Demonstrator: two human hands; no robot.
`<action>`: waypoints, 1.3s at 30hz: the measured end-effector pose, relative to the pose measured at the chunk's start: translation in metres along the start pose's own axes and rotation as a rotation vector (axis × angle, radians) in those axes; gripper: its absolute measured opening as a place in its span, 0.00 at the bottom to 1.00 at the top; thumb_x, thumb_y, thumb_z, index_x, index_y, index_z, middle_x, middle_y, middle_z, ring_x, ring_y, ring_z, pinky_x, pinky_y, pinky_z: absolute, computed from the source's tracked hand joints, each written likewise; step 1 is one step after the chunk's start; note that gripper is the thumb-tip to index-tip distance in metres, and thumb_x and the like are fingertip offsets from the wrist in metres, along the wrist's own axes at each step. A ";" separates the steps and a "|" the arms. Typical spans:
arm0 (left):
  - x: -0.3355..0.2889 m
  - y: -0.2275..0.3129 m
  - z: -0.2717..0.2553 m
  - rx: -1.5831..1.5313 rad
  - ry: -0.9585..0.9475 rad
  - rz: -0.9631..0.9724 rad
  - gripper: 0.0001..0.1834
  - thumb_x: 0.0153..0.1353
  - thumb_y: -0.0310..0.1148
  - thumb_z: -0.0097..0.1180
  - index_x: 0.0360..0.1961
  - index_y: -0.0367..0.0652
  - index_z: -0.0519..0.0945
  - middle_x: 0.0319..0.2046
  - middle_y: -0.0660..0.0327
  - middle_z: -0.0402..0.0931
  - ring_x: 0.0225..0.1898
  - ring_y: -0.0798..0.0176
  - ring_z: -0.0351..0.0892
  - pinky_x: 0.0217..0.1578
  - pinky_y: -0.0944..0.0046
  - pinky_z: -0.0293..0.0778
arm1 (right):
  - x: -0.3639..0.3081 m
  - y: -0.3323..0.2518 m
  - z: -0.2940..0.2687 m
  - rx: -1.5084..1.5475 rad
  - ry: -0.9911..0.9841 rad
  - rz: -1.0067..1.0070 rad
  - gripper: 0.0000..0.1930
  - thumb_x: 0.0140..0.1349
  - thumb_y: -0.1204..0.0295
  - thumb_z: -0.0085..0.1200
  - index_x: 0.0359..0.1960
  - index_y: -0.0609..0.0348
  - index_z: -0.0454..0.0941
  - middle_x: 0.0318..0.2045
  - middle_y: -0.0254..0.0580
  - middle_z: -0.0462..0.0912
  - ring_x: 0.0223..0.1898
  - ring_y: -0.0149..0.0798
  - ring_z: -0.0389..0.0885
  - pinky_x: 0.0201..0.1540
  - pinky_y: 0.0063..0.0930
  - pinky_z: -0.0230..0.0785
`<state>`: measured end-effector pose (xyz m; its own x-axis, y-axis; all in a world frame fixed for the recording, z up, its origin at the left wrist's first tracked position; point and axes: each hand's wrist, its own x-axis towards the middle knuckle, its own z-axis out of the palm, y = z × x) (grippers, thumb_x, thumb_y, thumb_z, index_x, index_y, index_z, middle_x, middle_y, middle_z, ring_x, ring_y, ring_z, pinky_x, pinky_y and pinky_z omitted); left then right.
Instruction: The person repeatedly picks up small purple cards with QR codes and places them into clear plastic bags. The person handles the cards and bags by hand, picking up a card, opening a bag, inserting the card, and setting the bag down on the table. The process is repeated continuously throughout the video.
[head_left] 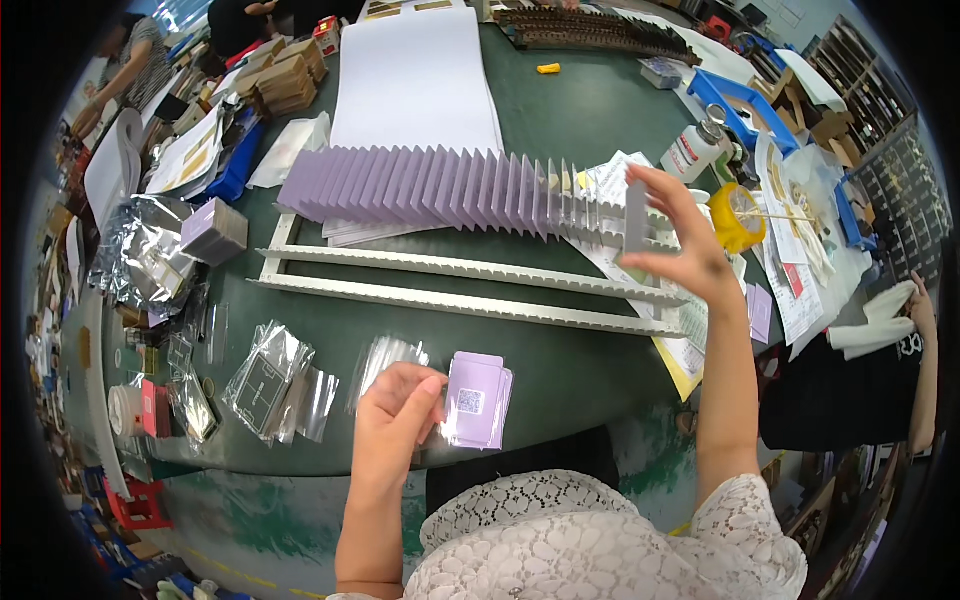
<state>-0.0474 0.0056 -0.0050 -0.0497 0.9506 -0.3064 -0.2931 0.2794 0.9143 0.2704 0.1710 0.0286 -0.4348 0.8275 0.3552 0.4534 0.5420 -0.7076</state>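
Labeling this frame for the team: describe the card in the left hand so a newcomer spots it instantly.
Start at the long white toothed rack across the green table, then drop to the near edge. The left hand pinches a small lilac folded card there. Unlike the lilac cards standing in the rack, it lies alone, with a small square code patch.

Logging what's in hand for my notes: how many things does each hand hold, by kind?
Flat lilac cardboard box with a square code patch, in the left hand: 1
Upright lilac-grey card, pinched by the right hand: 1
Total: 2
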 end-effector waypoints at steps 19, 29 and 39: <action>-0.009 0.001 0.008 -0.048 -0.116 -0.107 0.04 0.64 0.29 0.57 0.35 0.39 0.78 0.25 0.71 0.76 0.23 0.83 0.67 0.21 0.79 0.59 | -0.060 -0.076 0.115 0.192 -0.026 -0.158 0.32 0.41 0.85 0.65 0.53 0.51 0.76 0.48 0.39 0.71 0.47 0.39 0.73 0.46 0.28 0.69; -0.006 -0.005 0.003 -0.135 -0.011 0.011 0.05 0.66 0.31 0.54 0.35 0.40 0.77 0.22 0.72 0.70 0.21 0.82 0.61 0.19 0.79 0.54 | -0.066 -0.076 0.127 0.373 0.100 0.172 0.10 0.55 0.80 0.59 0.40 0.61 0.79 0.30 0.37 0.79 0.28 0.31 0.77 0.31 0.22 0.70; -0.006 -0.011 -0.003 0.094 -0.057 0.002 0.06 0.56 0.27 0.64 0.27 0.38 0.80 0.22 0.69 0.74 0.24 0.79 0.65 0.26 0.74 0.59 | -0.057 -0.088 0.115 0.942 -0.003 0.450 0.07 0.69 0.75 0.46 0.44 0.66 0.70 0.29 0.42 0.80 0.27 0.28 0.77 0.31 0.19 0.70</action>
<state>-0.0470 -0.0036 -0.0140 0.0047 0.9565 -0.2916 -0.2026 0.2865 0.9364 0.1658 0.0599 0.0003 -0.3788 0.9235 -0.0602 -0.2159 -0.1514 -0.9646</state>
